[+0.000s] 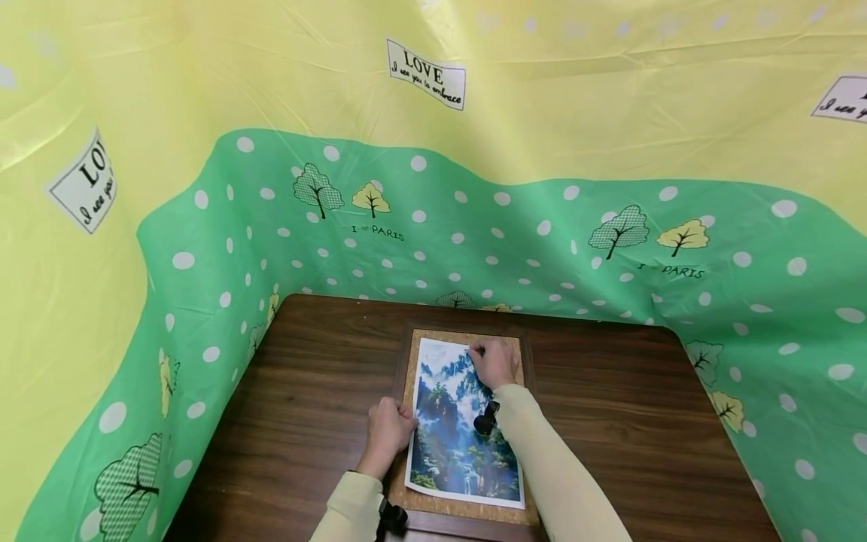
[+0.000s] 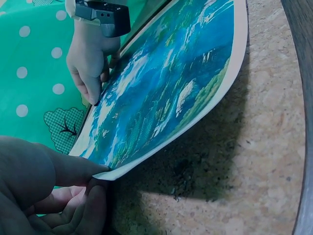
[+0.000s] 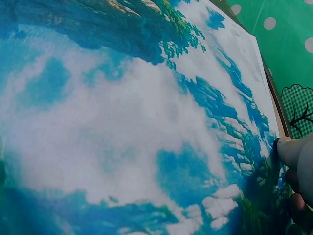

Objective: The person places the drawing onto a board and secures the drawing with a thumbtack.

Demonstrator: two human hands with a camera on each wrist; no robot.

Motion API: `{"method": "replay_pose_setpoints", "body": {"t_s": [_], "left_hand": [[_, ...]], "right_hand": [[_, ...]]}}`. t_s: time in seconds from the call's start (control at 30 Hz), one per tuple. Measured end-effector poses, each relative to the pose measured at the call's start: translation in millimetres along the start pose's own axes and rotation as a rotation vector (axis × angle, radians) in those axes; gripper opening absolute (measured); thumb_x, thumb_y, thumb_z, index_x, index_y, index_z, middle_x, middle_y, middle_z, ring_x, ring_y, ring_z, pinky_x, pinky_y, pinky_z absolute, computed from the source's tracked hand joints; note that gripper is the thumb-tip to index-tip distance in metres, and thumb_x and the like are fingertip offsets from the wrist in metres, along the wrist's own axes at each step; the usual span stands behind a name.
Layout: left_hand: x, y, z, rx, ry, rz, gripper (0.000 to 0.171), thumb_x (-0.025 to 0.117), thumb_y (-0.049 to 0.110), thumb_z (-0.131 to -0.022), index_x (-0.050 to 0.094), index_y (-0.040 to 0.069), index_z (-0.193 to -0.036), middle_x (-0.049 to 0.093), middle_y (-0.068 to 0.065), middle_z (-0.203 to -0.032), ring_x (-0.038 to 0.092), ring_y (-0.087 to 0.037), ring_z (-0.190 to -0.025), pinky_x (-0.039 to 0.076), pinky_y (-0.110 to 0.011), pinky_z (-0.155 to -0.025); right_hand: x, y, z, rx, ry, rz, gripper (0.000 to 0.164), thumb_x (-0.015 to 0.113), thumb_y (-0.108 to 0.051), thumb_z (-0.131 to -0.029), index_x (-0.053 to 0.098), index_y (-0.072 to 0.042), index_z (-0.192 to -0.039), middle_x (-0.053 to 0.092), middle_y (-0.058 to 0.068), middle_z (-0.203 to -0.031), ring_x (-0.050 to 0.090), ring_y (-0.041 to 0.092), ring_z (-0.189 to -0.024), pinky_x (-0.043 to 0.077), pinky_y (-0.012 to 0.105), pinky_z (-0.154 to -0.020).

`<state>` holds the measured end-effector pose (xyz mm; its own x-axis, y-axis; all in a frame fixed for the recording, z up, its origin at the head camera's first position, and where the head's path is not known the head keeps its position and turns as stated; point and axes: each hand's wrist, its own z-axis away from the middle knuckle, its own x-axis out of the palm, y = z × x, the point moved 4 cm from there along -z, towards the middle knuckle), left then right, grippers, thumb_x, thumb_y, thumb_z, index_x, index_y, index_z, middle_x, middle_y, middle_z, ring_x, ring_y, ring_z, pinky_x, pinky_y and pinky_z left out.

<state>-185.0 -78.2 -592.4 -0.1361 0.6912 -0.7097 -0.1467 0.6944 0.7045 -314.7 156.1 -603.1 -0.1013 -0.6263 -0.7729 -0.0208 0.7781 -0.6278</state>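
A landscape print (image 1: 447, 452) of blue mountains and waterfalls lies on a framed cork board (image 1: 467, 512). My left hand (image 1: 389, 429) pinches the print's left edge between thumb and finger. In the left wrist view, the held edge of the print (image 2: 161, 112) curves up off the cork (image 2: 264, 122) and casts a shadow. At the print's upper edge, my right hand (image 1: 496, 363) pinches a small black thing that looks like a pushpin (image 3: 277, 142), mostly hidden by the fingertips. The right forearm covers part of the print's right side.
The board lies on a dark wooden table (image 1: 609, 391). A yellow and green curtain (image 1: 460, 226) with white dots and printed trees hangs behind the table and along its sides. Each wrist carries a black camera (image 1: 486, 418).
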Motion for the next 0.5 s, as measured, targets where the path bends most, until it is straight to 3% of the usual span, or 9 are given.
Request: {"method": "replay_pose_setpoints", "body": {"t_s": [0.5], "left_hand": [[1.0,-0.3,0.2,-0.004,-0.007,-0.006,0.029,0.085,0.005,-0.077,0.065,0.015,-0.058,0.061,0.004,-0.061,0.057,-0.016,-0.061,0.052,-0.035,-0.060]], "right_hand": [[0.8,-1.5,0.6,0.032,0.028,0.015,0.010,0.074,-0.022,-0.100,0.080,-0.016,-0.097,0.072,0.009,-0.105,0.059,0.035,-0.106,0.042,0.062,-0.095]]}}
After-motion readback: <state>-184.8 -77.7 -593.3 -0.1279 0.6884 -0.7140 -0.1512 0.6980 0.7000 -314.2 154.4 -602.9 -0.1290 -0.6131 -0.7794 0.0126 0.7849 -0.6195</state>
